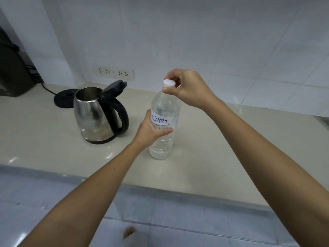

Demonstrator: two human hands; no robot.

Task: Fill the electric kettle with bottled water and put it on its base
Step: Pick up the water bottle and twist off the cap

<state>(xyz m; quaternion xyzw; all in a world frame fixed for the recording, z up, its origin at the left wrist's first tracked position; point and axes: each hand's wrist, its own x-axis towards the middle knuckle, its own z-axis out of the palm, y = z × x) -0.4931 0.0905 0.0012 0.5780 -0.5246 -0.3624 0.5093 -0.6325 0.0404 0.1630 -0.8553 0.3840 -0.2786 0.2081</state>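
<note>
Right hand (187,86) pinches white cap (169,83); left hand (151,130) wraps water bottle (164,122) mid-body, upright on counter (44,131). Kettle (96,113), lid up, stands left, off base (63,98) behind it. Risk: squeezed thin plastic may spurt once cap loosens. Seal state, kettle interior unclear; base partly hidden.

Soft, even, cool light, faint glare on the countertop (53,148), wide-angle bending at the edges, slight overall softness.
</note>
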